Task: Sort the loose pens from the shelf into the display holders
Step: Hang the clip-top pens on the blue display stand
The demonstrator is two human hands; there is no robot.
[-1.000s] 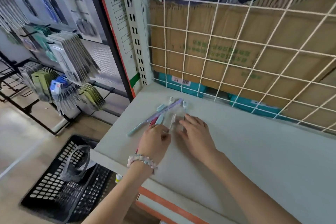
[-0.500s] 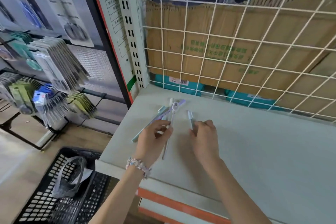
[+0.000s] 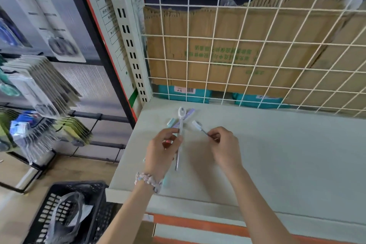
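Several loose pens lie on the pale shelf [image 3: 277, 154] near its back left corner. My left hand [image 3: 161, 150] is closed on a bundle of them: a long white pen with a round cap [image 3: 179, 125] stands up from the fist, and a purple pen [image 3: 188, 114] and a mint pen [image 3: 170, 121] stick out behind it. To the right, my right hand [image 3: 224, 147] pinches one thin pen with a white cap [image 3: 199, 127], the cap pointing up and left. No display holders are visible.
A white wire grid [image 3: 257, 61] backs the shelf, with cardboard boxes [image 3: 227, 49] behind it. Left of the shelf hang racks of packaged goods [image 3: 37, 85]. A black plastic basket [image 3: 65, 216] holding a grey bag sits on the floor below.
Both hands have lifted from the pile on the shelf. The left now holds a bundle of pens upright, and the right has picked up a single white-capped pen and drawn it apart.
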